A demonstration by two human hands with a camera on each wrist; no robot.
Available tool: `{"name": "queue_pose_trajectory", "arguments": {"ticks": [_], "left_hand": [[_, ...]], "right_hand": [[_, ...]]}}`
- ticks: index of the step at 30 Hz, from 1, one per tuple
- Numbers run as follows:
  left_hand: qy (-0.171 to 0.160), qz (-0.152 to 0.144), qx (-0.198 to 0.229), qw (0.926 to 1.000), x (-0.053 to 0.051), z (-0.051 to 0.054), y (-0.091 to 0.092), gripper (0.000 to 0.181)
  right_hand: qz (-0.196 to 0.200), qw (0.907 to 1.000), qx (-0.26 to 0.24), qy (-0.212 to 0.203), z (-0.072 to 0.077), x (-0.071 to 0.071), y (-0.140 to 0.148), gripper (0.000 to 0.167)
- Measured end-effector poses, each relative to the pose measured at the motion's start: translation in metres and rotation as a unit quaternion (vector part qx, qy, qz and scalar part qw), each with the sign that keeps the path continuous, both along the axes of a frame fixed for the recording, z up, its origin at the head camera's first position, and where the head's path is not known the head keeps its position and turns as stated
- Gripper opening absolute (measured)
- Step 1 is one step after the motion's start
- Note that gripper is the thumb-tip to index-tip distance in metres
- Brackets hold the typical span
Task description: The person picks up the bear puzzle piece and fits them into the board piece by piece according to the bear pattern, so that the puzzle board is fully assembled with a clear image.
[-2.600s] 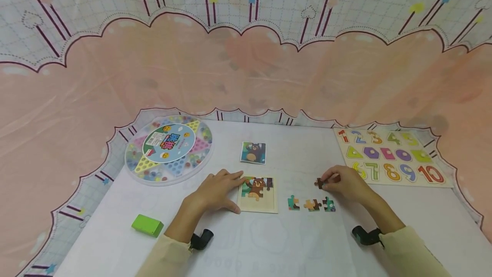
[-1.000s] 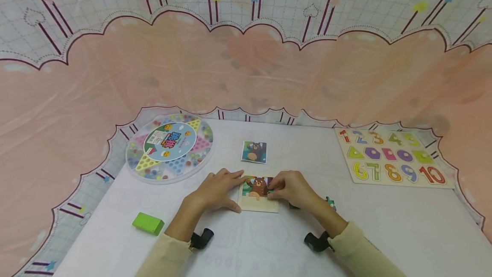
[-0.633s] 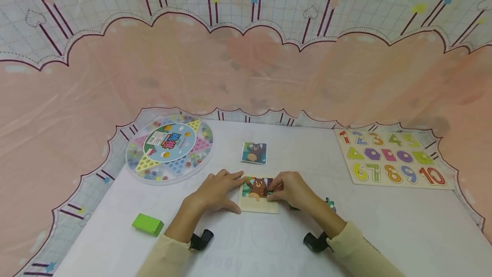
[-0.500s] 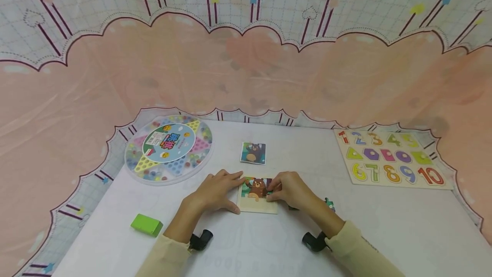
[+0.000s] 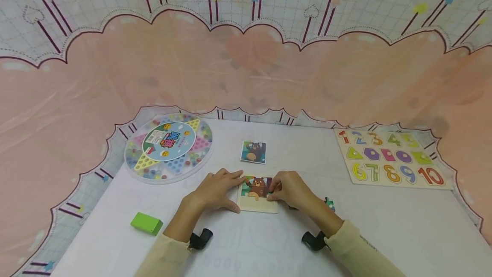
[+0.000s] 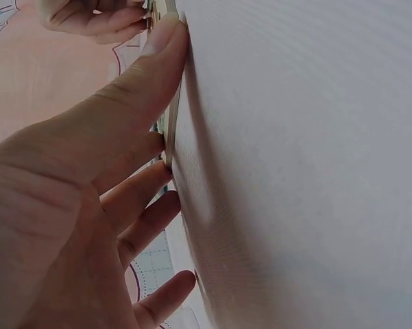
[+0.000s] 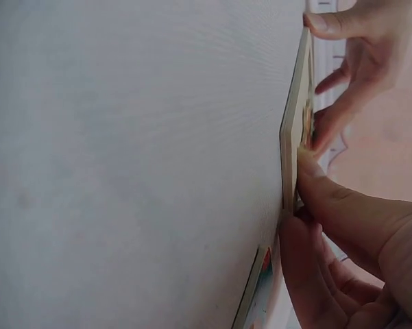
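Puzzle (image 5: 255, 195) with jamming risk

I am remotely watching it lying on the table (image 5: 246, 243), the left hand (image 5: 216, 190) bracing its left edge, fingers spread, the right hand (image 5: 293, 189) pinching a mostly hidden piece (image 5: 270, 193) at its right. Crooked pressing could be jamming that piece, I am judging.

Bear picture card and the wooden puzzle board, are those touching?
Apart. The head view shows it: a strip of white tabletop lies between the bear picture card and the wooden puzzle board.
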State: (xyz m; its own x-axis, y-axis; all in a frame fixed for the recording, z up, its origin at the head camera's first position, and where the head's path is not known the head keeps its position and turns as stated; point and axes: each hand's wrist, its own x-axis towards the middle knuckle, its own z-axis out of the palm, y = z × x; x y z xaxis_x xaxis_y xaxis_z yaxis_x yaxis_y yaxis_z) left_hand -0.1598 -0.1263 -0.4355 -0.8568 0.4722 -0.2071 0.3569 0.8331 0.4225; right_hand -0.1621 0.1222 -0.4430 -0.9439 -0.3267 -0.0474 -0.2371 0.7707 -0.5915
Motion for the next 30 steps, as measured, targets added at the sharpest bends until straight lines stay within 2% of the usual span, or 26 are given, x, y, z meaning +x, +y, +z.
{"name": "queue_pose_trajectory", "arguments": {"ticks": [5, 11, 23, 26, 30], "left_hand": [[0.001, 0.0, -0.001, 1.0, 0.0, 0.0, 0.0, 0.089], [0.003, 0.001, -0.001, 1.0, 0.0, 0.0, 0.0, 0.089], [-0.001, -0.006, -0.002, 1.0, 0.0, 0.001, 0.0, 0.09], [-0.001, -0.006, -0.002, 1.0, 0.0, 0.002, -0.001, 0.09], [-0.003, -0.003, -0.002, 1.0, 0.0, 0.002, 0.0, 0.089]], "right_hand": [[-0.006, 0.9999, -0.004, -0.008, 0.0, -0.001, 0.0, 0.013], [0.004, 0.9999, -0.008, -0.008, -0.001, -0.001, 0.001, 0.011], [-0.002, 0.9999, 0.01, -0.001, 0.001, -0.001, 0.002, 0.011], [0.014, 0.9998, 0.015, 0.0, 0.002, -0.001, 0.003, 0.01], [0.057, 0.9983, 0.014, -0.002, 0.005, -0.001, 0.012, 0.006]]}}
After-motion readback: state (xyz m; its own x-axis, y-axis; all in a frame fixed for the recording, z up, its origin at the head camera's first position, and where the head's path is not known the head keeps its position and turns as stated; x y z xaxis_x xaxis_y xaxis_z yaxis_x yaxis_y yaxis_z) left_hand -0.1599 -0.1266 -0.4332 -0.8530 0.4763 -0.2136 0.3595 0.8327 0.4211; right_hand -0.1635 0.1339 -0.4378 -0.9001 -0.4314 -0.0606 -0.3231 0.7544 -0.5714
